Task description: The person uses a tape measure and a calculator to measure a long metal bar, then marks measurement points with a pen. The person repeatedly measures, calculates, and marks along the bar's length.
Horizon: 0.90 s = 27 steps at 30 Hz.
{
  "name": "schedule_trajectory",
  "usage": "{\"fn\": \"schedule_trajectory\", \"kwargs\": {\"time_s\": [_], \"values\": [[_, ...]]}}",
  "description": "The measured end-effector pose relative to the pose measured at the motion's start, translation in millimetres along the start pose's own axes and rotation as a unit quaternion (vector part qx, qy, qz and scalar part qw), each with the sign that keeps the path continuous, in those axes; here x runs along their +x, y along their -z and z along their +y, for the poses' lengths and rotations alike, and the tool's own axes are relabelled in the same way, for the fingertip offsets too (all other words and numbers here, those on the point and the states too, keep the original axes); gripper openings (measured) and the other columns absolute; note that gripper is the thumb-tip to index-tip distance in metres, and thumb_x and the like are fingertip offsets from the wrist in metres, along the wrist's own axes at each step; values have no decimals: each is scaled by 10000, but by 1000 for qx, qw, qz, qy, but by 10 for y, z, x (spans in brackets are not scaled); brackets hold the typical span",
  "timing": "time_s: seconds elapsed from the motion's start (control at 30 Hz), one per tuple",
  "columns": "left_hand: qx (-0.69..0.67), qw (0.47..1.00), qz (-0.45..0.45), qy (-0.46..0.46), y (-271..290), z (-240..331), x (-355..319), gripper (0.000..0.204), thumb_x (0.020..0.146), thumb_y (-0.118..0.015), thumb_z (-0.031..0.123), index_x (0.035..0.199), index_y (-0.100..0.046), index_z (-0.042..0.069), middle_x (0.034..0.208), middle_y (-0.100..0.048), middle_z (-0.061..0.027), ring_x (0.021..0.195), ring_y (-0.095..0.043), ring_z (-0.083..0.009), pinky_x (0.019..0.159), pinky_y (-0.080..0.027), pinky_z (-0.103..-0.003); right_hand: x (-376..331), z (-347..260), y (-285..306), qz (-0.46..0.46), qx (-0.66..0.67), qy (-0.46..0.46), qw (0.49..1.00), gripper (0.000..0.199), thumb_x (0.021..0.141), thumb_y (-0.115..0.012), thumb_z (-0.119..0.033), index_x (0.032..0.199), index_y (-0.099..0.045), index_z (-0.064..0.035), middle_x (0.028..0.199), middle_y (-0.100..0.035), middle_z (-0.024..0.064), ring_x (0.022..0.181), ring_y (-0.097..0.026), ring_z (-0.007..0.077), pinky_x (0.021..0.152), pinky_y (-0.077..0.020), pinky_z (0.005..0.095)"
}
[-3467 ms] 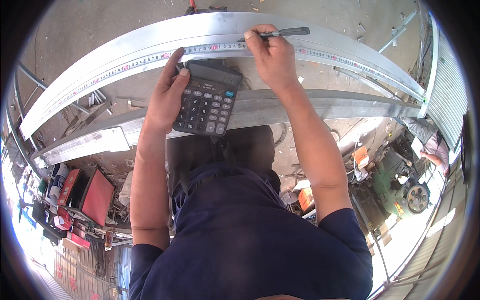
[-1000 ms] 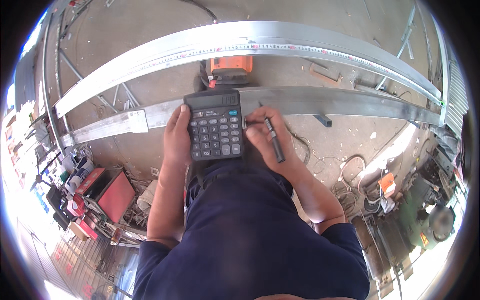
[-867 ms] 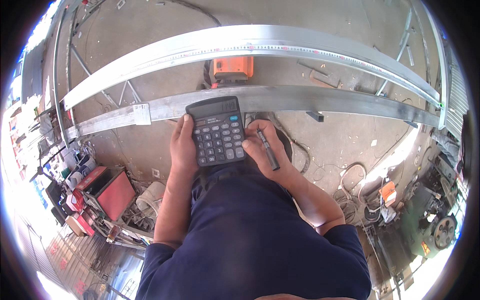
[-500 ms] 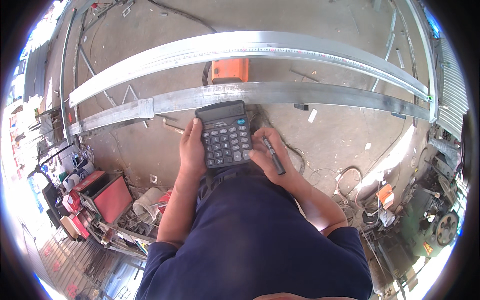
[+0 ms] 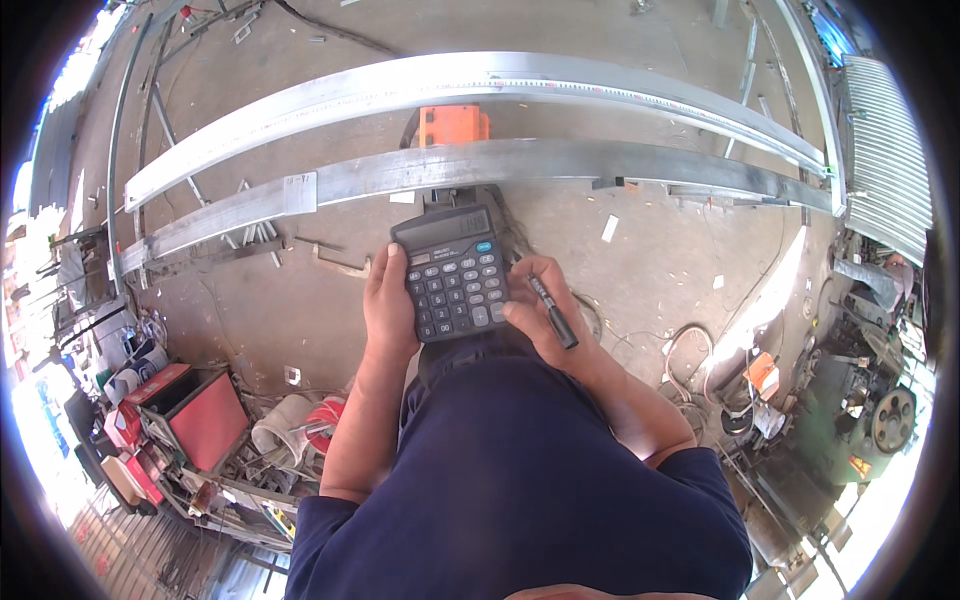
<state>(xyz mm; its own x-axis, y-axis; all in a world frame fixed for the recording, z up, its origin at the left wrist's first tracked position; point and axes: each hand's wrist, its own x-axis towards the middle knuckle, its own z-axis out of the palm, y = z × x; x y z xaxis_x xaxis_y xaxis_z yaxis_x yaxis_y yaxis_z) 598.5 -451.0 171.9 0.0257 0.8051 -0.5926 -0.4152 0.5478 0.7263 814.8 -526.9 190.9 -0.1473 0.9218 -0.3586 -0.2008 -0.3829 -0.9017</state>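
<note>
A black desk calculator (image 5: 447, 243) with grey keys and one blue-green key is held in front of my torso, its display toward the far side. My left hand (image 5: 388, 305) grips its left edge, thumb along the upper side of the case and the other fingers hidden beneath. A dark marker pen (image 5: 560, 322) lies slantwise across the fingers of my right hand (image 5: 536, 328), which is closed around it. The thumb of that hand rests at the calculator's lower right keys; whether it presses one I cannot tell.
Beyond my hands, two long metal beams (image 5: 420, 170) run crosswise, a measuring tape (image 5: 545, 86) stretched along the far one. An orange box (image 5: 450, 125) sits between them. Left stands an open red box (image 5: 212, 420) beside a white bucket (image 5: 285, 425); right, a green machine (image 5: 850, 425) and a coiled hose (image 5: 685, 352).
The view has shifted slightly, so the beams sit higher in the picture. Both hands keep their hold; the calculator has turned very slightly.
</note>
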Motion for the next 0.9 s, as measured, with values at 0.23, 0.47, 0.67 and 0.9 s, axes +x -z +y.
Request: {"fn": "schedule_trajectory", "kwargs": {"time_s": [0.23, 0.47, 0.67, 0.9], "values": [[-18, 1000, -1, 6, 476, -30, -372, 343, 1130, -443, 262, 1292, -588, -4, 1095, -717, -99, 894, -736, -153, 766, -612, -297, -321, 214, -512, 19, -4, 19, 1000, 412, 965, -615, 6, 1327, -427, -50, 1213, -593, 88, 1121, -630, 154, 969, -510, 335], [-23, 1000, -6, -3, 716, 1, -673, 358, 1124, -446, 258, 1308, -590, -14, 1090, -721, -106, 896, -742, -159, 755, -617, -302, -562, 245, -803, 20, 8, 18, 1000, 433, 961, -606, 45, 1338, -409, -37, 1222, -579, 100, 1128, -619, 147, 979, -501, 326], [-48, 998, -24, -19, 715, 33, -745, 365, 1123, -442, 260, 1309, -583, -21, 1081, -721, -113, 890, -746, -169, 748, -622, -310, -567, 210, -858, 8, 23, 36, 999, 436, 955, -611, 66, 1324, -404, -37, 1210, -574, 108, 1125, -627, 156, 973, -507, 328], [-29, 999, -14, -25, 436, 12, -644, 357, 1127, -438, 261, 1285, -585, -23, 1062, -718, -110, 878, -739, -164, 746, -616, -306, -483, 197, -565, 3, -13, 36, 999, 439, 964, -608, 51, 1338, -398, -44, 1224, -568, 107, 1151, -612, 170, 1002, -494, 344]]}}
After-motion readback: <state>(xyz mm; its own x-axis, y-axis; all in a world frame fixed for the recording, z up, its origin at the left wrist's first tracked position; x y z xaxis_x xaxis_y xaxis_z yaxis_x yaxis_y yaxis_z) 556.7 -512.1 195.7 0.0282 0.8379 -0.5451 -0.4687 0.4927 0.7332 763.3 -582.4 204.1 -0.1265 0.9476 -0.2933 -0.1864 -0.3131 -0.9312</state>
